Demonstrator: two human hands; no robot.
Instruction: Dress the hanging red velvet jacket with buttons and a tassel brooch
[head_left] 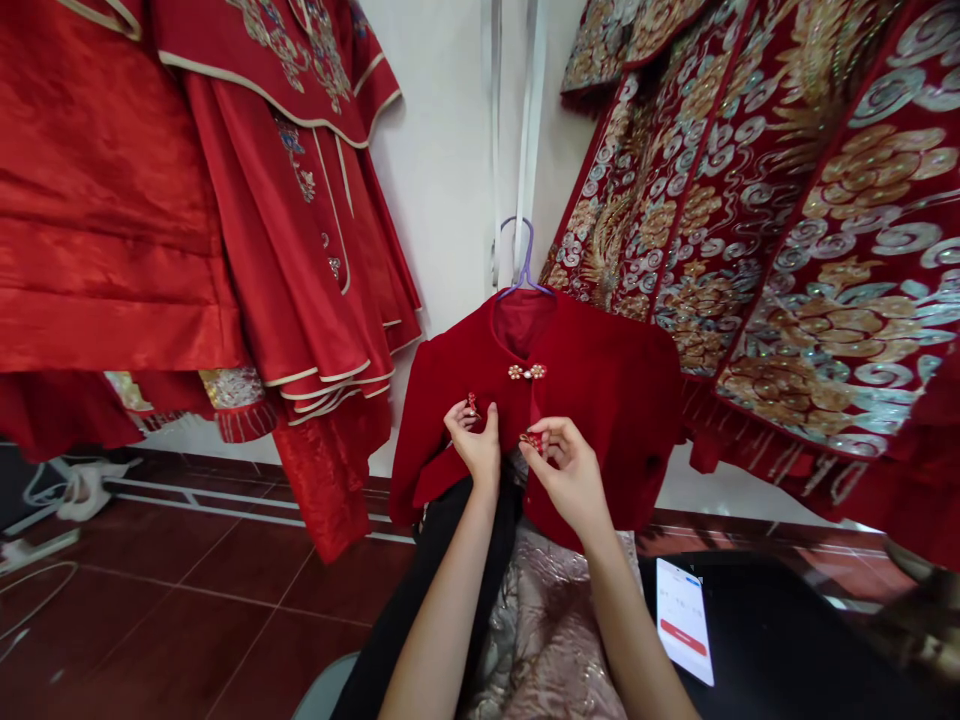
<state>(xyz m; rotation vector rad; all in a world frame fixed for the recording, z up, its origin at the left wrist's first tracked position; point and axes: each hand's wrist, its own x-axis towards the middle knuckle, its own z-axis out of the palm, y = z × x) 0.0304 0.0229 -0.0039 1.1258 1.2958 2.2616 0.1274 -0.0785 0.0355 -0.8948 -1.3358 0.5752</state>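
A dark red velvety jacket (607,400) hangs in front of me on a purple hanger (523,255). At its collar sits a closed clasp (527,372) with pale, flower-shaped ends. Over the left part of the jacket front, my left hand (476,445) has a small red ornament (472,402) at its fingers, its thumb raised apart from them. My right hand (568,465) pinches a small red-and-gold ornament (531,438) between thumb and fingertips, beside the front opening. Both ornaments look like fastener pieces, but their exact kind is too small to tell.
Red garments with pale trim (300,220) hang at left, and a heavily embroidered one (840,220) at right. A lit phone (684,620) lies on a black surface (795,640). Shiny pinkish fabric (555,620) covers my lap. White rails (225,507) run above the tiled floor.
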